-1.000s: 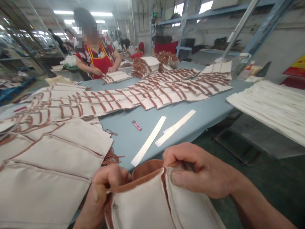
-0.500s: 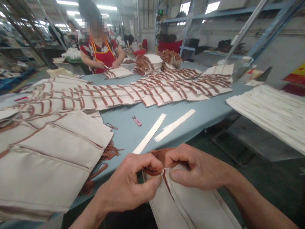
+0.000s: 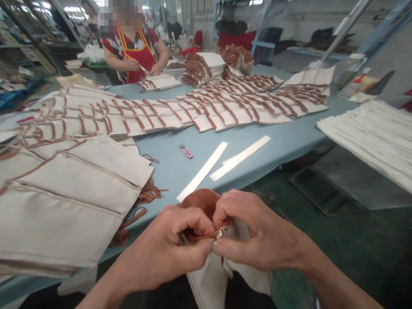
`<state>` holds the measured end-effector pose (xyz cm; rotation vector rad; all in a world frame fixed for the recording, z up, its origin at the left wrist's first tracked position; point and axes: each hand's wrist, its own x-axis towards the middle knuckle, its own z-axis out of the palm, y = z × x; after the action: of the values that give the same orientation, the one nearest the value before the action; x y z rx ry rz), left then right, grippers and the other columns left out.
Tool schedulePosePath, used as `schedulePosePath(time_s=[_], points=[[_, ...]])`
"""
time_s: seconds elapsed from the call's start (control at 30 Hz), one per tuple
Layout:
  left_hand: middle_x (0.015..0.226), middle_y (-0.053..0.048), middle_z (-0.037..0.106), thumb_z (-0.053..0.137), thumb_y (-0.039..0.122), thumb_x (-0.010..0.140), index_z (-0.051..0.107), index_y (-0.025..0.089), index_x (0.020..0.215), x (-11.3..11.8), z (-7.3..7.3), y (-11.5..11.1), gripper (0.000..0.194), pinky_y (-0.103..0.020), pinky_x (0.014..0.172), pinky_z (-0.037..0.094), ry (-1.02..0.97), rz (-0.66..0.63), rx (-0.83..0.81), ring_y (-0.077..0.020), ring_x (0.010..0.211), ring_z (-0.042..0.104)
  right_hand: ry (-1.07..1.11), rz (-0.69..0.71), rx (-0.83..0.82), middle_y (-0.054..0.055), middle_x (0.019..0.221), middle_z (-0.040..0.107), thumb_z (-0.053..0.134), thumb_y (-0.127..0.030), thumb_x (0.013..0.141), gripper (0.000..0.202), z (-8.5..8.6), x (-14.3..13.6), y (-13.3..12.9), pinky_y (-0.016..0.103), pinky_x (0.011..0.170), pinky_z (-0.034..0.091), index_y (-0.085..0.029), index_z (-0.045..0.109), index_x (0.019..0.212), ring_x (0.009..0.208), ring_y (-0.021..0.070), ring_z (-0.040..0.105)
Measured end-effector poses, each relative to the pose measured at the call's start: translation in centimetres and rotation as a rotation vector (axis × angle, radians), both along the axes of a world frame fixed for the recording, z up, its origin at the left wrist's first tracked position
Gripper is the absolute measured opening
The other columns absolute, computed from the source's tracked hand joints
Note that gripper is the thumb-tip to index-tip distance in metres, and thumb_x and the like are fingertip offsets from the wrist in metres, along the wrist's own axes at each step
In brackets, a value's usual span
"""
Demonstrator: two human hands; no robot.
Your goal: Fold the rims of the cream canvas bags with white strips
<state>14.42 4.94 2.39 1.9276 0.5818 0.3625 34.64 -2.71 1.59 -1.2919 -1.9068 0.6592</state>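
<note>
Between both hands is a cream fabric piece (image 3: 206, 274) with a brown lining (image 3: 201, 198), held in front of my lap at the table's near edge. My left hand (image 3: 174, 242) is closed, thumb and fingers pinching the piece's upper edge at a seam. My right hand (image 3: 254, 229) pinches the same edge right beside it, the two thumbs almost touching. A short bit of white and brown edge shows between the fingertips. The cloth hangs down in folds below, and the fingers hide part of the seam.
On the blue-covered table (image 3: 161, 148) lie pink thread snips (image 3: 186, 151) and pale strips (image 3: 202, 171). Stacked cream pieces (image 3: 71, 206) fill the left; overlapping rows (image 3: 154, 116) run across behind. White sheets (image 3: 370, 137) are piled at right. A person in a red apron (image 3: 137, 56) works opposite.
The cream piece has crumpled and bunched up, its lower part no longer spread flat to the right. More brown lining shows. Both hands still pinch the edge, and my view has tilted down slightly.
</note>
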Motion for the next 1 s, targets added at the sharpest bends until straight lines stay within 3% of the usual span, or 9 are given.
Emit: schedulePosePath(time_s=[0.13,0.2,0.27,0.4,0.47,0.73,0.83,1.0], points=[[0.070,0.002,0.064,0.064,0.021,0.088,0.066,0.015,0.077,-0.6,-0.6,0.9,0.012,-0.018,0.056,0.041,0.030,-0.062,-0.284,-0.0098,0.062,0.051,0.119,0.106,-0.065,-0.003,0.076,0.067,0.071,-0.023,0.089,0.013,-0.6,0.3,0.3,0.025,0.070,0.041,-0.020,0.063,0.080,0.070,0.0124,0.058],[0.073,0.001,0.066,0.065,0.026,0.091,0.067,0.015,0.081,-1.0,-0.9,1.2,0.015,-0.019,0.059,0.043,0.036,-0.080,-0.339,-0.0106,0.064,0.054,0.167,0.144,-0.113,-0.003,0.076,0.068,0.070,-0.022,0.091,0.012,-0.9,0.5,0.4,0.025,0.070,0.042,-0.019,0.065,0.081,0.071,0.0118,0.058],[0.071,0.002,0.064,0.065,0.023,0.092,0.065,0.016,0.080,-1.3,-1.1,1.2,0.015,-0.018,0.057,0.041,0.031,-0.066,-0.224,-0.0092,0.062,0.053,0.201,0.150,-0.150,-0.002,0.076,0.068,0.067,-0.019,0.092,0.011,-1.0,0.5,0.5,0.024,0.069,0.042,-0.019,0.066,0.081,0.070,0.0114,0.057],[0.072,0.005,0.067,0.064,0.008,0.092,0.066,0.019,0.086,-1.7,-0.7,0.8,0.012,-0.018,0.059,0.040,-0.039,-0.081,0.262,-0.0070,0.061,0.059,0.241,0.140,-0.184,-0.002,0.074,0.070,0.063,-0.016,0.091,0.013,-1.1,0.2,0.4,0.023,0.068,0.042,-0.019,0.066,0.079,0.069,0.0113,0.057],[0.075,0.004,0.070,0.062,0.007,0.093,0.066,0.019,0.091,-1.6,-0.5,0.6,0.013,-0.019,0.062,0.042,-0.050,-0.105,0.427,-0.0083,0.064,0.064,0.233,0.125,-0.192,-0.002,0.073,0.070,0.062,-0.017,0.091,0.014,-1.0,0.0,0.4,0.023,0.066,0.042,-0.019,0.066,0.078,0.067,0.0114,0.058],[0.064,0.002,0.063,0.051,0.006,0.096,0.059,0.017,0.071,-0.8,0.0,0.5,0.028,-0.027,0.057,0.038,0.047,-0.161,0.784,-0.0110,0.055,0.054,0.116,0.033,-0.158,-0.005,0.067,0.061,0.063,-0.013,0.084,0.015,-1.3,-0.4,0.3,0.023,0.064,0.039,-0.020,0.060,0.072,0.064,0.0107,0.053],[0.061,0.003,0.060,0.052,0.004,0.091,0.060,0.016,0.070,-0.6,-0.2,0.5,0.025,-0.024,0.055,0.037,0.003,-0.115,0.721,-0.0091,0.053,0.052,0.101,0.006,-0.151,-0.005,0.065,0.058,0.063,-0.013,0.083,0.015,-1.4,-0.6,0.0,0.023,0.064,0.039,-0.020,0.059,0.071,0.063,0.0106,0.052],[0.056,0.006,0.057,0.053,0.010,0.083,0.060,0.017,0.066,-0.3,-0.6,0.2,0.020,-0.017,0.049,0.036,-0.045,0.031,0.238,-0.0062,0.048,0.048,0.280,-0.024,-0.207,-0.004,0.061,0.059,0.058,-0.013,0.081,0.013,-1.6,-1.5,-0.3,0.021,0.053,0.034,-0.019,0.063,0.071,0.055,0.0096,0.049]])
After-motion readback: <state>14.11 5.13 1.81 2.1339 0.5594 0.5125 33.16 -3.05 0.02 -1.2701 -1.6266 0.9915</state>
